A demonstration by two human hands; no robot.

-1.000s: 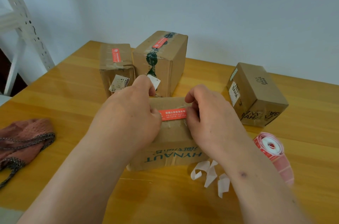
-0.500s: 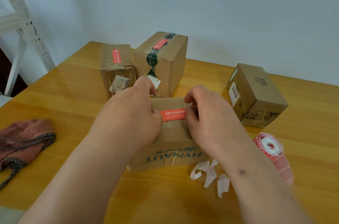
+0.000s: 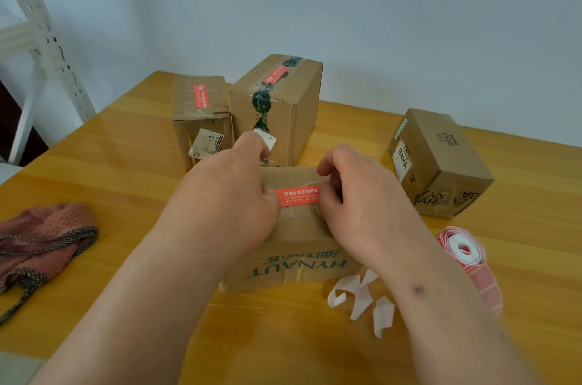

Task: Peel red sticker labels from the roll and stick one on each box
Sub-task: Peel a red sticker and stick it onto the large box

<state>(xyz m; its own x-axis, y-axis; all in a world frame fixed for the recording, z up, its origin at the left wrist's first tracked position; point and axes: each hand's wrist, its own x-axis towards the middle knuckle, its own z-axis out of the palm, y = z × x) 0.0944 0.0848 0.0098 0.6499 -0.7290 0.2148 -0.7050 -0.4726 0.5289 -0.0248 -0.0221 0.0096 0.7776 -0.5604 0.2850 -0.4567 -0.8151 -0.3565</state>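
Nearest us, our forearms cross the bare front strip of the wooden table point(image 3: 94, 195), whose near edge is cut off by the frame. Curled white backing strips point(image 3: 362, 296) lie just right of the near box, and the sticker roll point(image 3: 466, 255) lies on its side beyond our right wrist, partly hidden by it.

Our left hand point(image 3: 226, 205) and right hand point(image 3: 362, 202) rest on top of the HYNAUT box point(image 3: 293, 268). Each grip is pressed together on one end of the red sticker point(image 3: 299, 195), which lies flat across the box top; both ends are covered by fingers, so we cannot tell how far they are stuck down.

At the left edge a pink knitted bag point(image 3: 41, 233) is cut off by the frame, with open table between it and our left arm.

Farther back stand two boxes side by side, the short box point(image 3: 201, 120) and the tall box point(image 3: 277, 113), each with a red label on top. The BAHA box point(image 3: 441, 164) sits well apart at right, tilted, showing no red label from here. A white rack point(image 3: 37, 38) stands far left.
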